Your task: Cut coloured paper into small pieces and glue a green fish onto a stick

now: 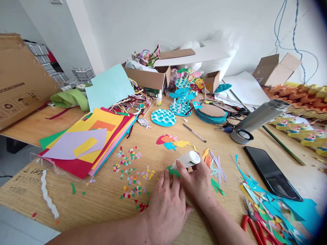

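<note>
Currently, the white bottle (188,160) leans nozzle-down at a green paper piece (173,170), the right hand (198,178) closed around its side, thumb pressed on the plastic. Just nearer than the bottle, the left hand (166,200) lies palm down, fingers loosely spread, a fingertip on the green paper piece. Grained wood of the table (102,204) shows beyond the bottle, between four paper fish (170,139) and a pen (194,133); right of it, paper strips (218,168) and a phone (273,173) narrow the room. Well left of the bottle, past confetti (138,188), runs the table's edge. The fish are flat cutouts in red, orange, blue and yellow; the confetti comes as dots and triangles. Beyond the bottle, a blue disc (163,117) carries wavy ridges; farther right stands out a smooth metal flask (262,117). Fingers hide much of the green paper piece, so its outline cannot be told, nor whether the nozzle touches it. Right of the bottle and nearer, red-handled scissors (259,231) are cut off below.
</note>
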`<state>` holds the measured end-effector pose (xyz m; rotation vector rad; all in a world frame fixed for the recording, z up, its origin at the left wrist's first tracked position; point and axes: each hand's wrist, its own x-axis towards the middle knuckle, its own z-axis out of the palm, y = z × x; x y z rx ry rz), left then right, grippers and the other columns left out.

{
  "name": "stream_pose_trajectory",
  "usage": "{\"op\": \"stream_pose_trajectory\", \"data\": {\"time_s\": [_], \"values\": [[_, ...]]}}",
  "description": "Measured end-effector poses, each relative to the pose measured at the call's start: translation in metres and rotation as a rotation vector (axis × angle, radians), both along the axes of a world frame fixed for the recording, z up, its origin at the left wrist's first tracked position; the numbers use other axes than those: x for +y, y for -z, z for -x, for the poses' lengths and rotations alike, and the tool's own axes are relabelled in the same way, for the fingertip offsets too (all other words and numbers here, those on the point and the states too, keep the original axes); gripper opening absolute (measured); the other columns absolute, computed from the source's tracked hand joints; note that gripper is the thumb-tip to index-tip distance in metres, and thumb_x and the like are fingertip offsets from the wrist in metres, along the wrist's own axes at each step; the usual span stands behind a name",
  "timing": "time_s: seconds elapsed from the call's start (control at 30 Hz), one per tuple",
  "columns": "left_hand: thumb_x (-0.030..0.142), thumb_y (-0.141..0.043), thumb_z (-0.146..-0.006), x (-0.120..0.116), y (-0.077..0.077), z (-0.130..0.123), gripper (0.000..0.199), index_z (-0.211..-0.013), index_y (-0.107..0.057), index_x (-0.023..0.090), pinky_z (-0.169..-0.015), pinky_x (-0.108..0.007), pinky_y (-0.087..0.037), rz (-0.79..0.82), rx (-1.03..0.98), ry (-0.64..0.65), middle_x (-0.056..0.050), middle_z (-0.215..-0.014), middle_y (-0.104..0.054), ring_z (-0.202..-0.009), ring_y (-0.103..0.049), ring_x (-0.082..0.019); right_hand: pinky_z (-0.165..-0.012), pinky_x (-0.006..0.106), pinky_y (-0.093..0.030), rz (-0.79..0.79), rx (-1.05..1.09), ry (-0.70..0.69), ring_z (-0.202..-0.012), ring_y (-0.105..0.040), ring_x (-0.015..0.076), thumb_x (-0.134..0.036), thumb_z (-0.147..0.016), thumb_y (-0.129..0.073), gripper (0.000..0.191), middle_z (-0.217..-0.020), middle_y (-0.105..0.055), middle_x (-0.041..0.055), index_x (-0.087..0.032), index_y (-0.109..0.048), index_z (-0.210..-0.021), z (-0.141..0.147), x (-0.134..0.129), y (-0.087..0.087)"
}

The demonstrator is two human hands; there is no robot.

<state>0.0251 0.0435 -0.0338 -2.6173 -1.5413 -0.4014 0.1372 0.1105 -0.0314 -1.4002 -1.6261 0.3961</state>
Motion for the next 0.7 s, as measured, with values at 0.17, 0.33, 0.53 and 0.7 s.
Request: {"op": "stream_pose_trajectory", "data": {"time_s": [0.17, 0.33, 0.53, 0.7], "values": [[0.052, -0.053, -0.083, 0.0002, 0.0004, 0.0001, 0.062, -0.121, -0.056, 0.004, -0.097, -0.048, -0.040, 0.002, 0.006, 0.003, -0.021, -0.121, -0.058, -0.116, -0.051, -0.036, -0.045, 0.023, -0.039, -0.014, 0.000, -0.001, -0.049, -0.046, 0.0109, -0.027, -0.076, -0.061, 0.018, -0.060, -0.049, -0.0056, -0.022, -0.044, -0.072, -0.0004, 0.0005, 0.0008], [0.053, -0.053, -0.083, -0.0002, 0.0006, -0.0004, 0.061, -0.120, -0.057, 0.004, -0.097, -0.048, -0.040, 0.000, 0.009, -0.006, -0.021, -0.121, -0.058, -0.116, -0.051, -0.036, -0.045, 0.022, -0.039, 0.007, 0.023, -0.007, -0.050, -0.047, 0.0111, -0.028, -0.077, -0.060, 0.017, -0.062, -0.050, -0.0049, -0.022, -0.045, -0.073, -0.0001, 0.0005, 0.0008], [0.053, -0.054, -0.082, -0.0004, -0.0002, -0.0005, 0.060, -0.119, -0.058, 0.005, -0.097, -0.048, -0.041, 0.001, 0.000, -0.014, -0.020, -0.119, -0.059, -0.115, -0.052, -0.036, -0.046, 0.023, -0.040, 0.030, 0.017, -0.018, -0.050, -0.047, 0.0113, -0.029, -0.076, -0.060, 0.016, -0.061, -0.050, -0.0052, -0.022, -0.045, -0.074, 0.0012, 0.0010, -0.0003], [0.052, -0.053, -0.083, -0.0002, -0.0005, 0.0001, 0.060, -0.118, -0.058, 0.003, -0.098, -0.047, -0.040, -0.005, 0.002, -0.007, -0.022, -0.120, -0.059, -0.116, -0.052, -0.035, -0.046, 0.023, -0.038, 0.029, 0.020, -0.013, -0.049, -0.044, 0.0106, -0.030, -0.077, -0.060, 0.020, -0.061, -0.046, -0.0064, -0.023, -0.042, -0.073, 0.0015, 0.0019, 0.0003]]}}
